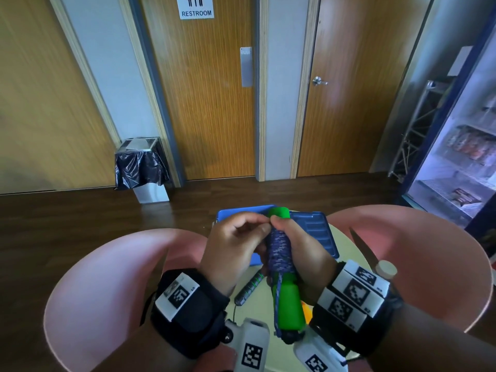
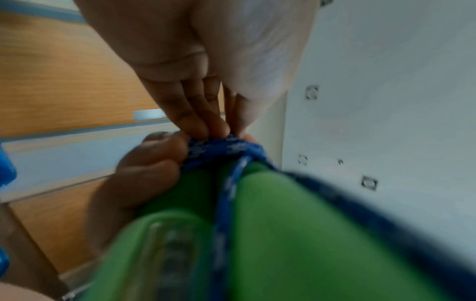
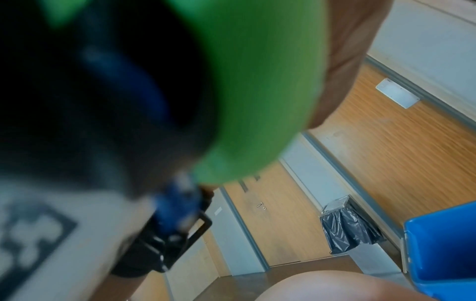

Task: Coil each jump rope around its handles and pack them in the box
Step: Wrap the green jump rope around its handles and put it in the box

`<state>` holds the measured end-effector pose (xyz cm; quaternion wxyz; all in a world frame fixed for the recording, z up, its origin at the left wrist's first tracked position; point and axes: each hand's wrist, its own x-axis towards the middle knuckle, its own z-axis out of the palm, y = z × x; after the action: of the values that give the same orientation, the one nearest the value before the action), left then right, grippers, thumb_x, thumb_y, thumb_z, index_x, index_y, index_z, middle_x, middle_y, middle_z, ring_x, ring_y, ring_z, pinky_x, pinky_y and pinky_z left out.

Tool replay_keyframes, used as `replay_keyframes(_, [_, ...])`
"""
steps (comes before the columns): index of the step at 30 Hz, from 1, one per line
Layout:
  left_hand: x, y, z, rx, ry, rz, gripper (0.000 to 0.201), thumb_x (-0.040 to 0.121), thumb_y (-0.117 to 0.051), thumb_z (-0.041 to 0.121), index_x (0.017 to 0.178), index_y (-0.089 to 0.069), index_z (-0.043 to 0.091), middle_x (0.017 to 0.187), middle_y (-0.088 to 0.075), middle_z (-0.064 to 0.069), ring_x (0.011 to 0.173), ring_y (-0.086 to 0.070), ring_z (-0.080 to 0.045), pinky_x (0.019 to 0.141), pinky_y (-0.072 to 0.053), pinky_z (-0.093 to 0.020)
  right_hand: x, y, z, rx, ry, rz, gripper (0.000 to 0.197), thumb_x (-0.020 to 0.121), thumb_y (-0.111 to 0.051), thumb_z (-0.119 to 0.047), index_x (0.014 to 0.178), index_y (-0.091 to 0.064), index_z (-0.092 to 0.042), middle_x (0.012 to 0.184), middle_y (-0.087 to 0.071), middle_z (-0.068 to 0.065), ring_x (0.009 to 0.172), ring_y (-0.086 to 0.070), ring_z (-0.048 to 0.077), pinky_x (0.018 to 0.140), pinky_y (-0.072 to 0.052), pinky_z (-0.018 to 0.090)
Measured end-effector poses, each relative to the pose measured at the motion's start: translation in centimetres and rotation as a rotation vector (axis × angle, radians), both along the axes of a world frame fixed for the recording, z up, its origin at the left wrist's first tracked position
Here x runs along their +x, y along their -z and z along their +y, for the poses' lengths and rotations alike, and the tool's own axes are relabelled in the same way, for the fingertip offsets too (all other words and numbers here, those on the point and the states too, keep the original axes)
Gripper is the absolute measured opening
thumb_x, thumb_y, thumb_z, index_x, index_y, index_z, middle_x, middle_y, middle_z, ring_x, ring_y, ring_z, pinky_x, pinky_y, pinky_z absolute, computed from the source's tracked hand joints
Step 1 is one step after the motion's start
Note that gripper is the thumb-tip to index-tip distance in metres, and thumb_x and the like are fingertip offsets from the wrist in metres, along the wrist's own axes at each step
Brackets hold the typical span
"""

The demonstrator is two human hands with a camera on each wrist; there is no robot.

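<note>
Scene: a person at a small round bench (image 1: 346,245) coils a jump rope, an open blue box (image 1: 314,232) lying just behind the hands.
Rope: blue-and-white braided cord (image 1: 279,251) wound in tight turns round a pair of green handles (image 1: 288,302) held side by side, upright, above the bench.
Right hand: right hand (image 1: 303,253) is curled round the wrapped bundle, thumb pressed near the top turn.
Left hand: left hand (image 1: 236,248) pinches the cord at the upper end of the coil; the left wrist view shows fingertips (image 2: 206,130) closed together on the braid.
Second rope: a dark handle with green rings (image 1: 248,287) lies on the bench below the hands, not yet coiled.
Handling: the cord looks soft, light and limp, likely to spring loose unless its tail is tucked; the handles look stiff and smooth, so the surest hold is probably across the wrapped middle.
Progress: winding appears nearly finished; packing not yet done.
</note>
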<state>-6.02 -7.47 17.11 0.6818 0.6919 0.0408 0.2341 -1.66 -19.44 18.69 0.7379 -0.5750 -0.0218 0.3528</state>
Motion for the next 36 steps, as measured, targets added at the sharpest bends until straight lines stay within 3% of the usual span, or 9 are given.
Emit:
replay_keyframes(3, [-0.7, 0.5, -0.7, 0.256, -0.090, -0.041, 0.021, 0.093, -0.066, 0.007, 0.089, -0.072, 0.027, 0.078, -0.074, 0.009, 0.071, -0.070, -0.005, 0.066, -0.052, -0.017, 0.1, -0.2, -0.2, 0.022, 0.048, -0.030, 0.037, 0.096, -0.056, -0.041, 0.087, -0.067, -0.007, 0.069, -0.064, 0.010, 0.059, -0.059, 0.021, 0.061, -0.045, 0.037])
replay_keyframes(5, [-0.8, 0.8, -0.9, 0.342, -0.093, -0.083, 0.016, 0.093, -0.063, 0.016, 0.093, -0.072, 0.029, 0.090, -0.074, 0.009, 0.085, -0.071, -0.010, 0.076, -0.055, -0.025, 0.2, -0.4, -0.3, -0.001, 0.060, -0.034, 0.037, 0.094, -0.058, -0.042, 0.091, -0.068, -0.006, 0.074, -0.063, 0.013, 0.063, -0.058, 0.024, 0.063, -0.046, 0.038])
replay_keyframes(11, [-0.7, 0.1, 0.8, 0.525, 0.053, -0.148, 0.013, 0.090, -0.057, 0.017, 0.097, -0.068, 0.012, 0.086, -0.066, 0.005, 0.076, -0.064, -0.014, 0.071, -0.053, -0.032, 0.1, -0.2, -1.0, -0.022, -0.036, 0.106, 0.049, 0.086, -0.062, -0.054, 0.090, -0.062, -0.005, 0.072, -0.054, 0.015, 0.051, -0.054, 0.028, 0.049, -0.045, 0.030])
replay_keyframes(17, [0.5, -2.0, 1.3, 0.877, 0.101, -0.167, 0.011, 0.081, -0.058, 0.010, 0.090, -0.064, 0.011, 0.068, -0.052, 0.013, 0.062, -0.051, -0.001, 0.060, -0.038, -0.012, 0.4, -0.6, -1.5, 0.034, -0.112, 0.201, 0.054, 0.090, -0.051, -0.054, 0.098, -0.064, -0.002, 0.067, -0.058, 0.016, 0.054, -0.057, 0.028, 0.051, -0.047, 0.029])
replay_keyframes(19, [1.0, -2.5, 1.0, 0.977, 0.102, -0.171, 0.014, 0.078, -0.058, 0.002, 0.090, -0.062, 0.008, 0.074, -0.047, 0.018, 0.066, -0.045, 0.009, 0.066, -0.032, -0.003, 0.6, -0.9, -1.6, 0.042, -0.110, 0.218, 0.054, 0.092, -0.048, -0.053, 0.095, -0.063, -0.002, 0.066, -0.058, 0.016, 0.053, -0.057, 0.027, 0.050, -0.048, 0.029])
replay_keyframes(21, [1.7, -2.8, 0.8, 1.071, 0.106, -0.197, 0.016, 0.078, -0.056, -0.001, 0.092, -0.061, 0.005, 0.082, -0.053, 0.011, 0.072, -0.038, 0.010, 0.074, -0.029, 0.002, 0.9, -1.2, -1.8, 0.048, -0.099, 0.243, 0.053, 0.092, -0.047, -0.053, 0.090, -0.063, -0.003, 0.066, -0.058, 0.016, 0.053, -0.056, 0.027, 0.053, -0.046, 0.031])
replay_keyframes(27, [3.1, -2.4, 0.8, 1.099, 0.182, -0.226, 0.010, 0.087, -0.059, 0.003, 0.097, -0.061, 0.006, 0.089, -0.048, 0.013, 0.083, -0.043, 0.020, 0.079, -0.028, 0.002, 1.5, -1.1, -2.7, 0.051, -0.053, 0.296, 0.057, 0.091, -0.049, -0.056, 0.094, -0.063, -0.001, 0.070, -0.058, 0.017, 0.055, -0.057, 0.028, 0.057, -0.045, 0.034])
replay_keyframes(32, [3.7, -1.5, 0.2, 1.190, 0.170, -0.190, 0.029, 0.098, -0.037, 0.027, 0.100, -0.058, 0.007, 0.091, -0.057, -0.004, 0.080, -0.053, -0.014, 0.071, -0.036, -0.020, 1.9, -1.3, -3.3, 0.048, -0.047, 0.315, 0.055, 0.093, -0.048, -0.056, 0.089, -0.060, -0.003, 0.066, -0.058, 0.017, 0.052, -0.057, 0.029, 0.055, -0.047, 0.033])
replay_keyframes(36, [4.4, -2.2, -0.1, 1.286, 0.151, -0.135, 0.031, 0.095, -0.032, 0.032, 0.092, -0.053, 0.009, 0.082, -0.052, -0.004, 0.064, -0.051, -0.020, 0.058, -0.028, -0.026, 2.2, -1.4, -3.5, 0.033, -0.072, 0.315, 0.058, 0.092, -0.047, -0.060, 0.090, -0.060, -0.003, 0.067, -0.057, 0.017, 0.051, -0.057, 0.028, 0.051, -0.049, 0.029])
